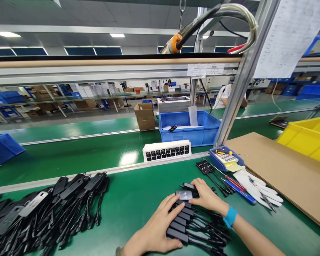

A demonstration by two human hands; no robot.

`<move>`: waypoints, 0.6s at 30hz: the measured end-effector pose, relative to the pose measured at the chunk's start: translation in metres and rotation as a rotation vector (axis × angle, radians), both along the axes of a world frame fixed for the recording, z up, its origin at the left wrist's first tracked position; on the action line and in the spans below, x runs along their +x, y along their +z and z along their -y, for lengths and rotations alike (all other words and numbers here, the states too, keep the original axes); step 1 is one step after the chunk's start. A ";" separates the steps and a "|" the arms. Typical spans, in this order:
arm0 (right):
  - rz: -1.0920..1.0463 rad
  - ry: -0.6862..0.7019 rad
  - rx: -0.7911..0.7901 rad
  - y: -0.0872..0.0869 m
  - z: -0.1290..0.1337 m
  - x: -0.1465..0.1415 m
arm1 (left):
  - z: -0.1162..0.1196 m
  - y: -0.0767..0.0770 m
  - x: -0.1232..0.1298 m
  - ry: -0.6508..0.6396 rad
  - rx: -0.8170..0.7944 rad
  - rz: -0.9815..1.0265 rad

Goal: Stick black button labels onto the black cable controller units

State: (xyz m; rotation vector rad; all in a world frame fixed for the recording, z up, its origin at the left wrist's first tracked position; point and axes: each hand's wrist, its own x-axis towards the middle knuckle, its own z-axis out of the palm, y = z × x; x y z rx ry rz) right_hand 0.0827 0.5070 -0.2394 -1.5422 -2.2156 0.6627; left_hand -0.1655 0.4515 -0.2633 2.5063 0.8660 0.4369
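Several black cabled plastic modules (pixel 179 227) lie side by side in a row on the green bench, their cords trailing right. My left hand (pixel 160 222) rests along the row's left side, fingers spread over the module ends and thumb near the closest one. At the far end of the row, my right hand (pixel 206 195) has its fingers and thumb around a black module (pixel 189 186), partly hidden by the fingers. Between both hands, a module with a shiny grey face (pixel 184 195) lies by my left fingertips. A blue band circles my right wrist.
At left lies a heap of cabled modules (pixel 77 188). A white rack of small black pieces (pixel 167 150) and a blue bin (pixel 190 137) stand behind. To the right are two labelled modules (pixel 204 166), screwdrivers (pixel 240 191), white gloves (pixel 258 186), cardboard (pixel 280 170) and a yellow bin (pixel 306 138).
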 end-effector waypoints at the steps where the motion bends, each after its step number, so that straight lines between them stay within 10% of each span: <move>1: -0.014 0.011 -0.011 0.000 0.001 -0.003 | 0.000 0.000 0.000 -0.002 0.002 0.008; 10: -0.116 0.172 -0.122 0.022 0.007 -0.006 | 0.000 -0.003 -0.002 0.040 -0.065 0.057; 18: 0.099 0.048 0.052 0.014 0.013 -0.008 | 0.000 -0.003 -0.002 0.045 -0.062 0.013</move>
